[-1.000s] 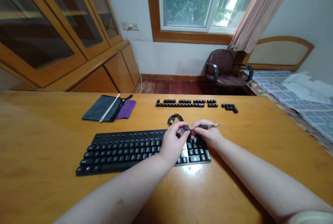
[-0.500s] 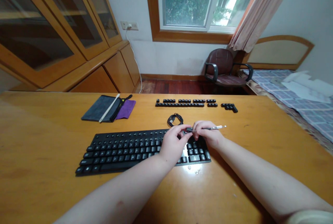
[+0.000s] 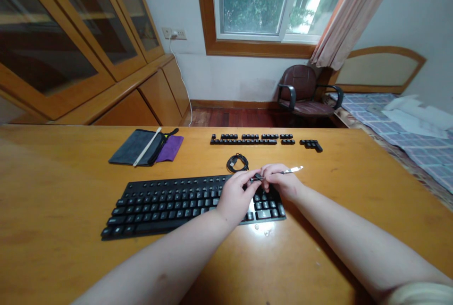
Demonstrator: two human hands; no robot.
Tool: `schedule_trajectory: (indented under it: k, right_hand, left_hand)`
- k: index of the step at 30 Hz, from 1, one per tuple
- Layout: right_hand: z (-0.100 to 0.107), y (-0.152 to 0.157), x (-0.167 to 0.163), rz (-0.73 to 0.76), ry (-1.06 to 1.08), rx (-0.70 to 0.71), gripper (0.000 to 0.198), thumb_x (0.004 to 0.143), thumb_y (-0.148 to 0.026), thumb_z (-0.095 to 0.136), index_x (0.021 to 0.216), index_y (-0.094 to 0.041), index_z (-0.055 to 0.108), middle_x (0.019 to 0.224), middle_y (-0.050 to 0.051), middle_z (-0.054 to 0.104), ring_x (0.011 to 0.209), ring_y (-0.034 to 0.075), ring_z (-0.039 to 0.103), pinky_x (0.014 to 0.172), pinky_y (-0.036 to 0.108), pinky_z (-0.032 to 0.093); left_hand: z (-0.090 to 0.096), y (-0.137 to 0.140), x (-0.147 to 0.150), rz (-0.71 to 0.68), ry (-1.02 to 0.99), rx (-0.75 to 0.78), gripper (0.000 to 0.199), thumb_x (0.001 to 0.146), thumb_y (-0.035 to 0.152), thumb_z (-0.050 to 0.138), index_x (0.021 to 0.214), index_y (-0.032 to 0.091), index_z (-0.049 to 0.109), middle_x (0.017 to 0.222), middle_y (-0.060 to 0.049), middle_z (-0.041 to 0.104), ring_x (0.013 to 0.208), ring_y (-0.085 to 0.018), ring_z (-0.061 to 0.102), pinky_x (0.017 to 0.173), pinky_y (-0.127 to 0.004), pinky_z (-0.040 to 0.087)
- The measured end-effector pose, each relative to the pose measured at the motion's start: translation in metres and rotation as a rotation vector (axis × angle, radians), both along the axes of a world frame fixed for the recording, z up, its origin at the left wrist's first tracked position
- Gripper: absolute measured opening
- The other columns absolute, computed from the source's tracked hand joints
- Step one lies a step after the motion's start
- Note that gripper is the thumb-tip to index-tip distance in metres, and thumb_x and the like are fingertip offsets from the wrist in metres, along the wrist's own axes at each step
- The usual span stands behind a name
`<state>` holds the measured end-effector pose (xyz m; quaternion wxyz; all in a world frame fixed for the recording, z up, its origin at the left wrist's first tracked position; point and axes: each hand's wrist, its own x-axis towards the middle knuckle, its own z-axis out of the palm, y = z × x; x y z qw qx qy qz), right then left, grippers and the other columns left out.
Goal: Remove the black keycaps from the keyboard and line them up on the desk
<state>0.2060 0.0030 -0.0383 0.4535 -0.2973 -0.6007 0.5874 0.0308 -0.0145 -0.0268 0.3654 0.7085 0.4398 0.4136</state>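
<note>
A black keyboard lies in front of me, its top row bare of keycaps and showing small posts. Over its upper right part, my left hand is closed, pinching a small black keycap between thumb and fingers. Close beside it, my right hand grips a slim tool with a silvery end pointing right; its thin tip meets the keycap. The tool's exact kind is unclear. Both hands hide part of the number pad.
Removed keycaps stand in rows along the far side of the desk, with a smaller group to their right. A coiled black cable sits behind the keyboard. At the left lie a grey pouch, a white stick and a purple cloth.
The tool in my right hand has tilted a little, its silvery end now higher and slightly further left. The keycap has turned slightly between the fingers. Both hands remain nearly in place.
</note>
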Motion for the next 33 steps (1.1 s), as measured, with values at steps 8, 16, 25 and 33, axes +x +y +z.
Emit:
schedule_trajectory:
  k: [8,16,25,33]
  right_hand:
    - [0.008,-0.001,-0.001,-0.009,-0.089,0.058,0.019,0.074,-0.021,0.057,0.056,-0.016,0.064,0.057,0.002,0.054,0.060,0.015,0.052,0.058,0.028,0.043]
    - [0.013,-0.005,-0.004,-0.058,-0.191,0.196,0.024,0.079,-0.026,0.058,0.057,-0.017,0.064,0.056,0.001,0.053,0.060,0.015,0.052,0.060,0.027,0.042]
    - [0.016,-0.009,-0.007,-0.044,-0.194,0.223,0.025,0.081,-0.027,0.057,0.058,-0.018,0.065,0.057,0.002,0.057,0.060,0.014,0.053,0.061,0.028,0.042]
    - [0.008,-0.004,-0.003,-0.133,-0.096,0.089,0.025,0.080,-0.027,0.056,0.058,-0.017,0.064,0.057,0.002,0.057,0.056,0.014,0.052,0.056,0.027,0.042]
  left_hand:
    - [-0.003,-0.001,0.000,-0.010,0.013,0.020,0.028,0.080,0.015,0.057,0.106,0.020,0.066,0.098,-0.005,0.067,0.085,-0.016,0.061,0.081,-0.029,0.049]
    - [-0.004,-0.003,0.000,0.015,0.060,0.024,0.023,0.082,0.021,0.056,0.103,0.020,0.066,0.093,-0.004,0.066,0.082,-0.016,0.059,0.077,-0.028,0.048]
    - [-0.002,-0.001,0.001,0.055,0.056,-0.012,0.022,0.079,0.020,0.058,0.100,0.020,0.066,0.079,-0.001,0.061,0.068,-0.013,0.056,0.071,-0.027,0.046]
    - [0.002,0.000,-0.002,-0.079,-0.119,-0.068,0.027,0.084,0.021,0.050,0.107,0.020,0.063,0.098,-0.005,0.065,0.080,-0.015,0.059,0.078,-0.029,0.048]
